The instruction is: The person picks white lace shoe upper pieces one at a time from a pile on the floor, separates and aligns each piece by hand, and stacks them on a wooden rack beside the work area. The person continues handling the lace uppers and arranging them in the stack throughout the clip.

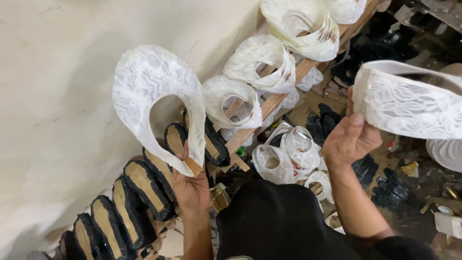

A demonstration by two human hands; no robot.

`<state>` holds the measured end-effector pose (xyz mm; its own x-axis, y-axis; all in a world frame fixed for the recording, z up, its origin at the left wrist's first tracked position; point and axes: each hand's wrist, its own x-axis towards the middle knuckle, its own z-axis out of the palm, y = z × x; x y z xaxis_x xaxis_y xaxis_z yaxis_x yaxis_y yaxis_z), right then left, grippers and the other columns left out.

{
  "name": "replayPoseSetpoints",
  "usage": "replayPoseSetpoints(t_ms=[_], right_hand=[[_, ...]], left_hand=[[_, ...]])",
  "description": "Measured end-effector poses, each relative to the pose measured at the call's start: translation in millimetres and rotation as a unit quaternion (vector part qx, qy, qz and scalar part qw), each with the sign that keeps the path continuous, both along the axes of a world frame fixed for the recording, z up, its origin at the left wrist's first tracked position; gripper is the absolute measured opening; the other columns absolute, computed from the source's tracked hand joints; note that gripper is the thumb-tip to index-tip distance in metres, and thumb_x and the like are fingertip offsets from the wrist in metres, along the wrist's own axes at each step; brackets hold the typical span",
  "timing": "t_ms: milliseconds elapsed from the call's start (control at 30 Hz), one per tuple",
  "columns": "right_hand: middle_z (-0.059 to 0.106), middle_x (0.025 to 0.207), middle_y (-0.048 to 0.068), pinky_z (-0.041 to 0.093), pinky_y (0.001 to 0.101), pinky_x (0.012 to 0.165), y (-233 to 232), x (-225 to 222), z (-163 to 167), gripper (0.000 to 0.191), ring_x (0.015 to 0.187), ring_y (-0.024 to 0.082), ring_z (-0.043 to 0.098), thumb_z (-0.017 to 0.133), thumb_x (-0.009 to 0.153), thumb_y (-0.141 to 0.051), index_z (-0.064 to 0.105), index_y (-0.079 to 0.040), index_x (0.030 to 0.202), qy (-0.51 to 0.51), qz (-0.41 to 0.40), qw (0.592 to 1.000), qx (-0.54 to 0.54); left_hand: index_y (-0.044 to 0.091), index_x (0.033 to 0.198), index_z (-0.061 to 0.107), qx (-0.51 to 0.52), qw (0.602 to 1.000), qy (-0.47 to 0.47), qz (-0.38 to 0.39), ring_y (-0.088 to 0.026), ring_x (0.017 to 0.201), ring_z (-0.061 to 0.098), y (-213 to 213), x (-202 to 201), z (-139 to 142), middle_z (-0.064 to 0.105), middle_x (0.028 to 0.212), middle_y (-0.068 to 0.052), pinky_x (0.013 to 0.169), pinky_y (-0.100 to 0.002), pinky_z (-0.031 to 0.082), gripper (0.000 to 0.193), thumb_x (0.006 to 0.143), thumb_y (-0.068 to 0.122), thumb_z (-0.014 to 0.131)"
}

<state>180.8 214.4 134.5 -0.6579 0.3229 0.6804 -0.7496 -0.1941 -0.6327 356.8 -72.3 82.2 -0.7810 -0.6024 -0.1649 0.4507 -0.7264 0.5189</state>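
My left hand grips the lower end of a white lace shoe upper, held upright in front of the pale wall. My right hand is raised at the right, fingers closed on the edge of a second white lace upper that runs off toward the right edge. Below my left hand, a row of black shoe soles with tan insoles leans on a rack.
A slanted wooden rack carries several more white lace uppers. More uppers lie heaped on the floor, with black shoe parts and scraps. The pale wall fills the left.
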Motion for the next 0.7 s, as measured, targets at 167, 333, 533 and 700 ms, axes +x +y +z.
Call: replayPoseSetpoints(t_ms=[167, 333, 533, 700], right_hand=[[0.056, 0.147, 0.025, 0.037, 0.0486, 0.122, -56.0, -15.9, -2.8, 0.049, 0.142, 0.041, 0.052, 0.057, 0.091, 0.013, 0.059, 0.006, 0.14, 0.019, 0.033, 0.906, 0.423], [0.068, 0.124, 0.021, 0.041, 0.0488, 0.11, -115.6, -50.5, -31.3, 0.036, 0.126, 0.039, 0.055, 0.064, 0.087, -0.007, 0.068, 0.003, 0.121, 0.125, 0.152, 0.753, 0.628], [0.068, 0.09, 0.012, 0.028, 0.0559, 0.12, -126.4, -52.5, -62.7, 0.031, 0.109, 0.028, 0.058, 0.06, 0.097, -0.037, 0.071, -0.008, 0.1, 0.05, 0.17, 0.615, 0.769], [0.069, 0.105, 0.016, 0.03, 0.0583, 0.11, -123.5, -37.8, -32.4, 0.036, 0.113, 0.033, 0.056, 0.064, 0.095, -0.028, 0.069, 0.0, 0.117, 0.088, 0.12, 0.77, 0.621]], left_hand=[[0.001, 0.128, 0.058, 0.014, 0.999, 0.022, 0.02, -0.03, 0.137, 0.055, -6.4, 12.9, -8.9, 0.051, 0.157, -0.024, 0.107, -0.039, 0.049, 0.025, 0.107, 0.003, 0.044], [0.001, 0.125, 0.059, 0.024, 0.998, 0.018, 0.057, -0.031, 0.135, 0.056, -5.6, 29.3, -6.3, 0.052, 0.149, -0.023, 0.111, -0.043, 0.049, 0.024, 0.108, 0.008, 0.043], [0.002, 0.122, 0.059, 0.042, 0.998, -0.025, 0.051, -0.031, 0.135, 0.056, -0.9, 31.3, 5.7, 0.054, 0.148, -0.022, 0.113, -0.045, 0.048, 0.026, 0.108, 0.014, 0.04], [-0.003, 0.124, 0.059, 0.027, 0.999, -0.038, 0.005, -0.03, 0.136, 0.054, 9.7, 13.2, 13.9, 0.053, 0.149, -0.024, 0.115, -0.044, 0.045, 0.03, 0.109, 0.014, 0.039]])
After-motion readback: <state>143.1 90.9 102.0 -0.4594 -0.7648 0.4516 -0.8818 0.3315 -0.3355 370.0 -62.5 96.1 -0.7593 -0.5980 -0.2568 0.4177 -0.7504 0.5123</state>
